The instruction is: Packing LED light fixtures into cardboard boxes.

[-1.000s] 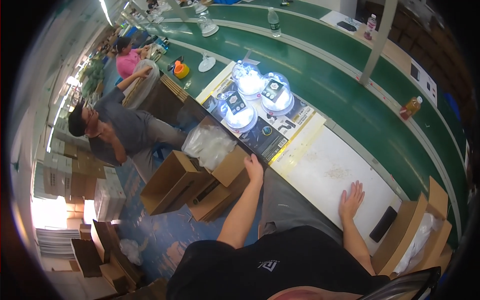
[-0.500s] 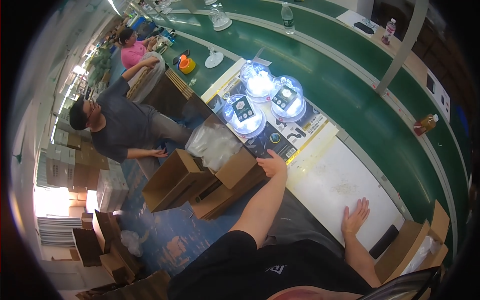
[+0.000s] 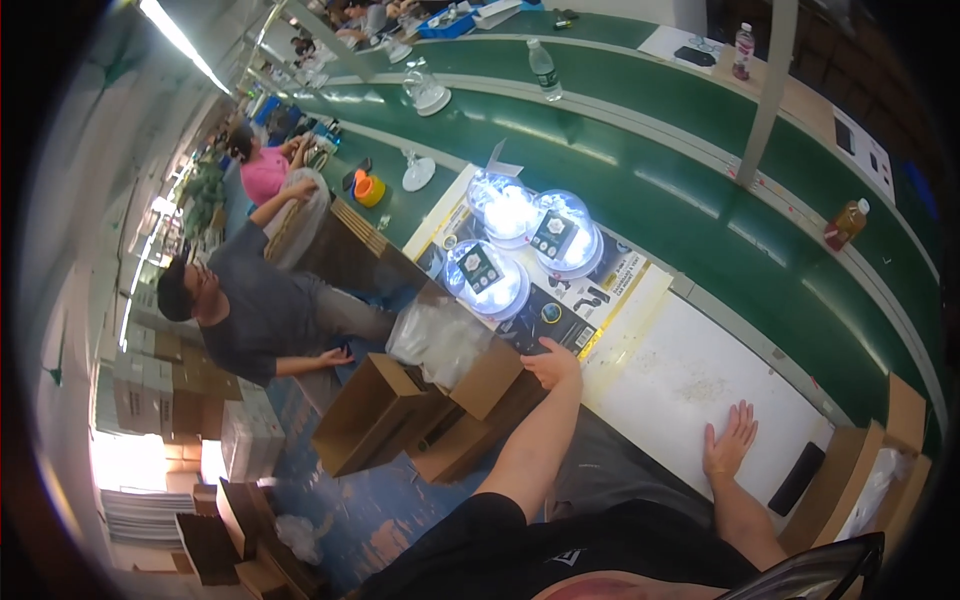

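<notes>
Three clear domed lamps [image 3: 486, 281], glowing bright white, stand close together on a printed cardboard sheet [image 3: 545, 318]. Two of them show dark square labels on top. At the sheet's near edge rests my left hand [image 3: 552, 364], its fingers apart and nothing seen in them. My right hand [image 3: 730, 442] lies flat on the white tabletop [image 3: 665, 385], fingers spread, holding nothing. Beyond that hand, toward the right, is a black oblong object [image 3: 797, 478].
Open cartons [image 3: 365, 420] and a clear plastic bag [image 3: 437, 340] are left of my left arm. Another carton [image 3: 850, 490] stands at right. A green conveyor [image 3: 640, 200] curves behind the lamps. A co-worker [image 3: 262, 318] in grey sits at left, holding plastic.
The whole view has tilted and shifted, showing more of the far end of the line. Both my hands stay in the same places on the table; the lamps have not moved.
</notes>
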### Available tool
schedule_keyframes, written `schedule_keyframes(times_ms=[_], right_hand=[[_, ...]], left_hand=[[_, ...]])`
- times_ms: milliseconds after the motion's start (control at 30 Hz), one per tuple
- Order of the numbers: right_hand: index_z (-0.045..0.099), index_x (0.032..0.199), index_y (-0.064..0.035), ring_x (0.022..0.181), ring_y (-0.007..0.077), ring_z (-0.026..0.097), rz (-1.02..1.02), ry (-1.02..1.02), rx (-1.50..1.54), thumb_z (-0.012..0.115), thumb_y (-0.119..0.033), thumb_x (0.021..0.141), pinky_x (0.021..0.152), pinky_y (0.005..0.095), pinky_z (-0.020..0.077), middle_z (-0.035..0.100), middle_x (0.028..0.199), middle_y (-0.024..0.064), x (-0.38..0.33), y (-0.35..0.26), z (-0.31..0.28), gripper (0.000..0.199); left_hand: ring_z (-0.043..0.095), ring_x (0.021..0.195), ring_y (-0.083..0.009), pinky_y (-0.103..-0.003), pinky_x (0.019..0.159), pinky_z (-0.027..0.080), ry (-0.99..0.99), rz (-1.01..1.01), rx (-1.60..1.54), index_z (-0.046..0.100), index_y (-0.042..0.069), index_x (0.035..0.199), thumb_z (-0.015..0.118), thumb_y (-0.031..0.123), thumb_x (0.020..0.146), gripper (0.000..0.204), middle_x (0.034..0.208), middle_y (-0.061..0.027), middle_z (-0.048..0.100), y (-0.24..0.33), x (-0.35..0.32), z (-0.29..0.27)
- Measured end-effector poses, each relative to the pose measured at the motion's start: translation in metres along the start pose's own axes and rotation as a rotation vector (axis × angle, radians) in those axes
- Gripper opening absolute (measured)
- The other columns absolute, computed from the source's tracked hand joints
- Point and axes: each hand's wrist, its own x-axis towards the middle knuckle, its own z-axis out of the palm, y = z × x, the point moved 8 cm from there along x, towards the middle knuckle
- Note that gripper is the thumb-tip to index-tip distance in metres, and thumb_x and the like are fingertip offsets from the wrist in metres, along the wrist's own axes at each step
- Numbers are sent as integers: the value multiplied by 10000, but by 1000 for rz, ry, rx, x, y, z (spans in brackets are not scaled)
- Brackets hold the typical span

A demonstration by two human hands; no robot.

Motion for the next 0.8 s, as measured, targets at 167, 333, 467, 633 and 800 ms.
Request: schedule_keyframes(times_ms=[167,333,467,633,800], right_hand=[[404,1430,-39,1501,332,216,30,1,5,669,-322,873,1236,519,123,325,1574,142,0,4,-2,678],[406,1430,-44,1503,327,213,35,0,12,665,-329,874,1237,518,120,325,1572,140,0,2,-1,676],[406,1429,-45,1504,325,213,34,3,11,664,-334,875,1237,518,119,323,1573,141,1,2,-1,676],[401,1430,-44,1505,324,209,53,11,0,662,-348,876,1238,519,111,318,1575,144,-4,8,-8,683],[394,1431,-40,1503,327,209,-35,-17,77,665,-358,877,1237,521,111,319,1571,147,2,-26,2,694]], left_hand=[[661,1025,-403,-544,830,516,-22,20,-7,388,25,1397,531,515,939,686,1267,-192,579,4,-4,0],[657,1030,-402,-543,834,515,-40,25,-13,379,24,1402,532,501,934,686,1277,-189,570,5,-2,-2],[654,1037,-400,-546,840,514,-63,16,-21,373,17,1405,532,496,934,690,1289,-191,560,6,-3,-2],[637,1071,-407,-531,865,514,-98,16,-18,355,0,1418,527,506,941,716,1324,-202,544,7,-12,6],[616,1092,-301,-404,959,485,-854,-167,-1033,429,-52,1390,602,362,950,628,1332,-181,566,-88,87,45]])
